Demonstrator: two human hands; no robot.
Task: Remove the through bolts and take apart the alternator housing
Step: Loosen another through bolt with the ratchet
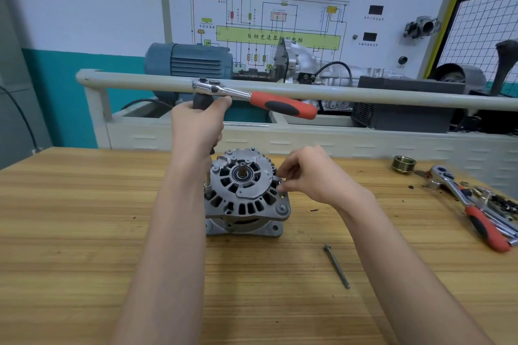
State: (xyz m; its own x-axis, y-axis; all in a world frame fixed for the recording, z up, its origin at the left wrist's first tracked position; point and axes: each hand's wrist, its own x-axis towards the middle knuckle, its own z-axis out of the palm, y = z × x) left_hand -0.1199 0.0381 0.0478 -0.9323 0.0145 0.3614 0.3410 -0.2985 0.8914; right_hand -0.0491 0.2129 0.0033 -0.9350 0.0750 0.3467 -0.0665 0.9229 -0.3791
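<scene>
Wooden workbench (84,232) across the foreground, training rig with blue electric motor (187,60) and wiring-diagram board (280,22) behind

Alternator (245,193) upright near the bench's middle, shaft end up, finned housing grey and resting on its rear half

Left hand (196,126) raised above the alternator's left edge, fingers wrapped round the black grip of a long extension bar (208,176); bar standing near vertical, its lower end seated at the housing's left rim

Ratchet wrench (252,99) mounted on top of that bar, chrome head to the left, orange-and-black handle pointing right and slightly down

Right hand (311,176) at the alternator's right rim, fingertips curled and pinching at something small on the housing edge; item itself too hidden to name

Second ratchet (471,204) with orange handle lying at the bench's right edge among loose sockets and bits

Removed through bolt (337,266) lying flat on the bench, in front and right of the alternator, head end toward it, well apart from both hands

Brass-coloured pulley (404,164) on the bench, far right, just left of the second ratchet's head
</scene>
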